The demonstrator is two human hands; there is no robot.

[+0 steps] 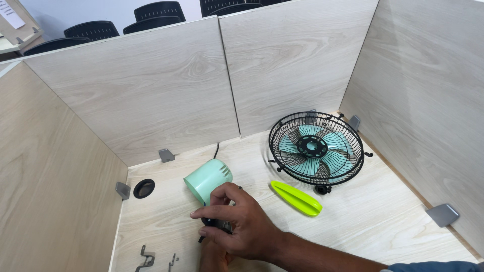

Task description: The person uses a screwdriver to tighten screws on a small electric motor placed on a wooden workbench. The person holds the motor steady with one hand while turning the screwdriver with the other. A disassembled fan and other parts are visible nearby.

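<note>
A mint-green fan motor housing (207,179) lies on the desk, with a black part at its lower end. My right hand (242,224) reaches in from the lower right and curls over that black part, fingers closed on it. Only a small piece of my left hand (214,260) shows beneath the right one at the bottom edge, so its grip is hidden. To the right stands a black wire fan cage (316,148) with teal blades inside, tilted up. Between the cage and my hand lies a lime-green plastic piece (296,198).
Pale wooden partition walls (151,90) close the desk in on three sides, held by grey corner brackets (442,214). A black round cable hole (144,188) sits at the left. Small metal brackets (147,260) lie near the front-left edge. Black chairs stand behind the partition.
</note>
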